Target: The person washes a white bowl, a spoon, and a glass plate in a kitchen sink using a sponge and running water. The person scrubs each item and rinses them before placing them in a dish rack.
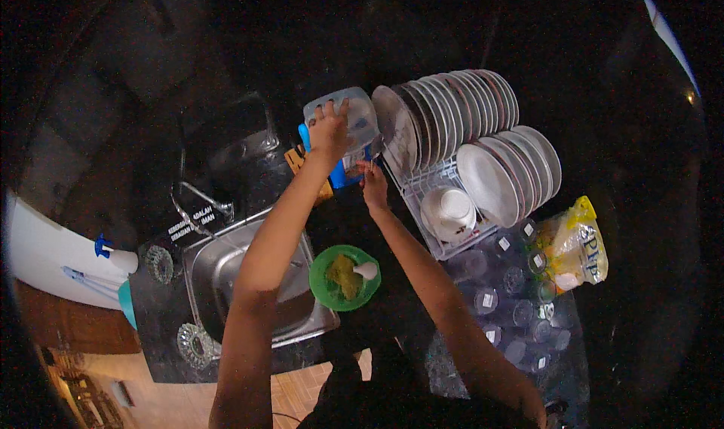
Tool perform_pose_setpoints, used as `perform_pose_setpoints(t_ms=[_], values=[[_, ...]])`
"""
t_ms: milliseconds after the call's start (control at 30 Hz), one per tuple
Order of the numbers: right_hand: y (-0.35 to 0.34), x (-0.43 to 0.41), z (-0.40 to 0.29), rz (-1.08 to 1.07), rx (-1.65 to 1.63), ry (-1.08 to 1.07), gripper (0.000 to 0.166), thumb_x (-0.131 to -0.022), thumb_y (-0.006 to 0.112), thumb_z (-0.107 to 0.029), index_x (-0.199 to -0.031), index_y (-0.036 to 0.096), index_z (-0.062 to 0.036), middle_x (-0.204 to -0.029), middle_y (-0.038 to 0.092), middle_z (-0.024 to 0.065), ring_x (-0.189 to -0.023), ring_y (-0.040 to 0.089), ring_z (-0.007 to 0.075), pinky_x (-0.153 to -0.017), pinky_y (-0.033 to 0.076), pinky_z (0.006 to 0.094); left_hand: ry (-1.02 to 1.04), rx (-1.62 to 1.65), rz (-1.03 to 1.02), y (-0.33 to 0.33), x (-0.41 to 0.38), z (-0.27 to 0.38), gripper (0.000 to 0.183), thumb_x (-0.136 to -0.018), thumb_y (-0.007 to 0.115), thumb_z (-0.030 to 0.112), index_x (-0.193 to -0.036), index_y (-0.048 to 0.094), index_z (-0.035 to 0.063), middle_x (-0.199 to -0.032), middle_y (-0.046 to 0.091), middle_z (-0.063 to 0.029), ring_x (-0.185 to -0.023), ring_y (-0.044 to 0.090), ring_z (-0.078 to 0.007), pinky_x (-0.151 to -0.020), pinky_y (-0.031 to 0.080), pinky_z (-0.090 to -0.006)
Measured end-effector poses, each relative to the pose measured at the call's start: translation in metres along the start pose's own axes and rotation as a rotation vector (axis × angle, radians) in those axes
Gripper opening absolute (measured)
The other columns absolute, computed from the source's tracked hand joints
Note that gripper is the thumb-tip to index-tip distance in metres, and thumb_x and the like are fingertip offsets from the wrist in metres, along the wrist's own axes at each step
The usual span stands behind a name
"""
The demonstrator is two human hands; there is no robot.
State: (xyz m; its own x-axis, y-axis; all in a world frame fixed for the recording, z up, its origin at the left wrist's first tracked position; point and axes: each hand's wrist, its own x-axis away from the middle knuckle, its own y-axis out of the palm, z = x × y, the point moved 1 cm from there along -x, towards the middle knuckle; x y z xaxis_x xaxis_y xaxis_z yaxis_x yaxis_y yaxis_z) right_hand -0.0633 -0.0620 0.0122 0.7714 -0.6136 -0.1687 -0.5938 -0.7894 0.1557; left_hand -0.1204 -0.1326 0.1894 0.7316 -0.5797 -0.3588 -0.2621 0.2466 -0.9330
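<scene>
My left hand (330,132) rests with spread fingers on a translucent plastic container (362,109), which is tilted beside the plate rack. Below the container, my right hand (373,185) has its fingers bent close to a blue object (345,171) with a pale printed part. Whether those fingers hold anything is too dark and small to tell. A brown slotted wooden block (295,158) shows partly behind my left forearm. Between my forearms stands a green plastic bowl (321,293) holding a yellowish sponge (343,275) and a white scoop-like piece (366,270).
A white dish rack (416,214) holds several upright plates (481,104) and an upturned white bowl (449,208). Several clear glasses (523,313) and a yellow plastic bag (582,242) stand right. Left are a steel sink (218,259), faucet (198,194), glass dishes (192,344) and spray bottle (121,259).
</scene>
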Motion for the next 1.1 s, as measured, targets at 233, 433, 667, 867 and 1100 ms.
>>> perform_pose_setpoints(t_ms=[233,433,667,867,1100], values=[[0.022,-0.024,0.014,0.411,0.196,0.020,0.018,-0.075,0.056,-0.022,-0.081,0.056,-0.0055,-0.069,0.050,0.0026,-0.064,0.050,0.0146,-0.059,0.039,0.0268,-0.082,-0.198,-0.415,0.030,-0.057,-0.012,0.115,-0.044,0.077,0.034,-0.126,-0.004,0.0356,-0.128,0.021,-0.0164,-0.115,0.025,-0.0392,-0.086,0.028,-0.0537],[0.014,-0.063,0.069,0.356,-0.123,-0.072,0.017,-0.071,0.060,-0.018,-0.081,0.056,-0.0041,-0.069,0.051,0.0028,-0.055,0.049,0.0128,-0.049,0.038,0.0240,-0.029,-0.191,-0.450,0.033,-0.076,0.000,0.120,-0.038,0.078,0.039,-0.125,-0.005,0.0388,-0.129,0.018,-0.0178,-0.114,0.023,-0.0418,-0.085,0.020,-0.0610],[0.035,-0.047,0.039,0.312,-0.510,0.309,0.013,-0.071,0.058,-0.018,-0.070,0.054,-0.0056,-0.058,0.043,-0.0021,-0.045,0.037,0.0075,-0.040,0.028,0.0215,0.039,-0.252,-0.462,0.030,-0.076,-0.015,0.119,-0.037,0.076,0.043,-0.125,-0.002,0.0375,-0.127,0.023,-0.0183,-0.110,0.031,-0.0423,-0.086,0.012,-0.0641],[0.037,-0.040,0.058,0.359,-0.520,0.270,0.009,-0.072,0.055,-0.012,-0.070,0.052,-0.0047,-0.062,0.045,0.0003,-0.057,0.042,0.0104,-0.054,0.035,0.0252,0.118,-0.239,-0.392,0.032,-0.053,-0.006,0.114,-0.038,0.076,0.040,-0.126,0.003,0.0388,-0.133,0.008,-0.0163,-0.117,0.009,-0.0469,-0.079,0.006,-0.0700],[0.013,-0.028,0.091,0.363,-0.841,0.236,0.010,-0.070,0.055,-0.014,-0.069,0.053,-0.0044,-0.059,0.039,-0.0029,-0.054,0.036,0.0088,-0.049,0.031,0.0252,0.271,-0.216,-0.240,0.049,-0.016,0.016,0.115,-0.038,0.073,0.050,-0.126,0.002,0.0362,-0.133,0.000,-0.0171,-0.116,0.003,-0.0494,-0.077,0.014,-0.0705]])
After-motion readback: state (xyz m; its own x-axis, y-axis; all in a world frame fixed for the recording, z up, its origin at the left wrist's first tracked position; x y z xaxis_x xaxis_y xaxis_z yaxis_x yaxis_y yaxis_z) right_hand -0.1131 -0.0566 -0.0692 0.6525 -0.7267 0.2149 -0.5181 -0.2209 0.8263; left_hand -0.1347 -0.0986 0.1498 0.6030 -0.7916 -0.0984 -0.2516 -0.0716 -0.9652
